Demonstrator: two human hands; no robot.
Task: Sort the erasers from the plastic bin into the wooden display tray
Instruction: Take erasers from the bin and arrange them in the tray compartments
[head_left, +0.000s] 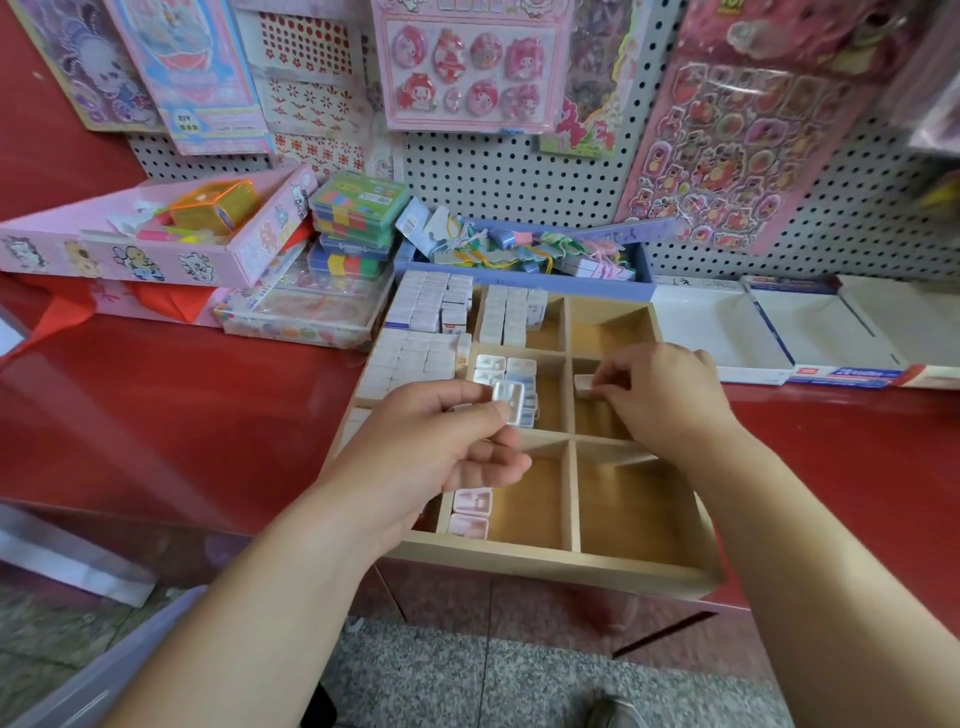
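Two erasers are in play, one in each hand. Your left hand (431, 447) pinches a small white eraser (506, 399) between thumb and curled fingers. It hangs above the middle of the wooden display tray (545, 564), over the half-filled middle compartment (511, 371) where similar pieces lie stacked. Your right hand (670, 400) pinches a second eraser (584, 384) by its end, low inside the middle cell on the tray's right side, close against that cell's left divider.

The tray sits at the front edge of the red counter (182, 405), and its near rim seems to jut past that edge. Its left side is packed with rows of white erasers (415, 358), two pink ones (470, 512) lie in a near cell towards the left, and the near-right cells are bare wood. A translucent bin wall (130, 660) shows below the counter at your left. It may be the plastic bin, but I cannot tell what is in it.

These pieces look very light, firm and blocky, and the shine suggests a glossy wrap that could slip. Take each one across its two long sides with the fingertips, not by a corner, and use little squeeze. They should stand up to being set down flat and nudged against a divider. Don't lean on the near rim, as the tray could tip.
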